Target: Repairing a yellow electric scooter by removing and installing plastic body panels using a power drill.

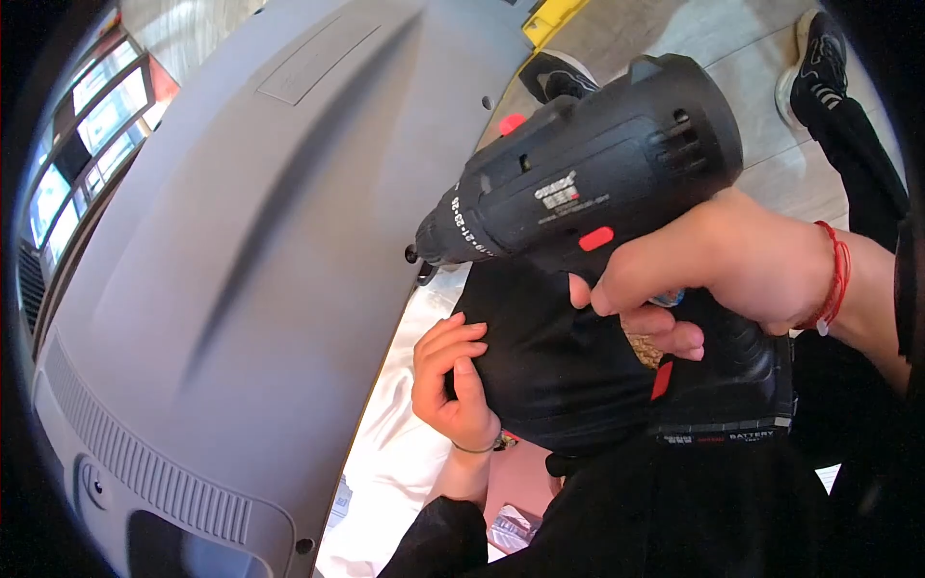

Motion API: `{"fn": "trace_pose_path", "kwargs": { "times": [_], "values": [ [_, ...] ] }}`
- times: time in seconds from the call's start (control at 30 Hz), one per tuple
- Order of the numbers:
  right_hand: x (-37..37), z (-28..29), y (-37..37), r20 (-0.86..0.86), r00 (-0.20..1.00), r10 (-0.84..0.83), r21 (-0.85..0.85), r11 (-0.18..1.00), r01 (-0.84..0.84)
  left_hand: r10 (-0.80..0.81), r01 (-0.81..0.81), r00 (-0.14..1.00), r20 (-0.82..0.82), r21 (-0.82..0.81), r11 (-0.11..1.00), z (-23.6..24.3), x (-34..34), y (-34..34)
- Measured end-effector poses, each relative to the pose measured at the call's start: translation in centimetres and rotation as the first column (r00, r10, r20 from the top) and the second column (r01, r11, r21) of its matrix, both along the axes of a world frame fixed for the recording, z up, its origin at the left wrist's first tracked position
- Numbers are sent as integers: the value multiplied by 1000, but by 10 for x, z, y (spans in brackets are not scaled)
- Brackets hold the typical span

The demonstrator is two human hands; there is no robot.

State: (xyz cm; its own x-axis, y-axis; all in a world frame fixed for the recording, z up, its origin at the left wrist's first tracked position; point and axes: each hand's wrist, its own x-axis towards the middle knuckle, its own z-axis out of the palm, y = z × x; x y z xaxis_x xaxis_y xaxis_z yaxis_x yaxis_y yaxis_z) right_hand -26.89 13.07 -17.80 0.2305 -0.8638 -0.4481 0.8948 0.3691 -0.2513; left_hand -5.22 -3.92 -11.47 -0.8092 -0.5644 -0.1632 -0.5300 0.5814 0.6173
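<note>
My right hand (694,270) grips a black cordless drill (617,144) with red buttons and a battery base (723,376). The drill's nose (436,234) points left at the right edge of a large grey molded plastic panel (251,241), beside a small dark fastener (411,252); I cannot tell whether they touch. Below the nose, my left hand (448,390) has loosely bent fingers resting by black clothing (515,356), with nothing seen in it.
Legs in black trousers with black shoes (824,58) appear at upper right on a wood-look floor (732,34). A yellow piece (551,17) borders the panel's far edge. White fabric (371,491) and a pink surface (515,486) lie below; glass panes (111,106) show at upper left.
</note>
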Motion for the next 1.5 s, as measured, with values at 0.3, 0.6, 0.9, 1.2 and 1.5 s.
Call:
{"fn": "trace_pose_path", "kwargs": {
  "times": [0.3, 0.6, 0.9, 1.2, 1.5],
  "values": [
    [10, -19, -3, 377, 923, -76, 72, 996, 53, -19, 19, 1000, -9, -11, 1000, 2, 1, 0],
    [9, -26, -2, 413, 910, -49, 89, 996, 13, -3, 3, 1000, -4, -8, 1000, 4, -4, 1],
    [9, -33, 1, 439, 898, -35, 66, 998, 7, -11, 11, 1000, 5, -5, 1000, 2, -3, 2],
    [5, -30, 2, 441, 897, -14, 93, 995, -30, -54, 55, 998, 44, -26, 998, 5, -6, 2],
    [7, -37, 1, 471, 882, -3, 58, 998, -28, -55, 56, 997, 47, -24, 998, 5, -6, 2]
  ]
}}
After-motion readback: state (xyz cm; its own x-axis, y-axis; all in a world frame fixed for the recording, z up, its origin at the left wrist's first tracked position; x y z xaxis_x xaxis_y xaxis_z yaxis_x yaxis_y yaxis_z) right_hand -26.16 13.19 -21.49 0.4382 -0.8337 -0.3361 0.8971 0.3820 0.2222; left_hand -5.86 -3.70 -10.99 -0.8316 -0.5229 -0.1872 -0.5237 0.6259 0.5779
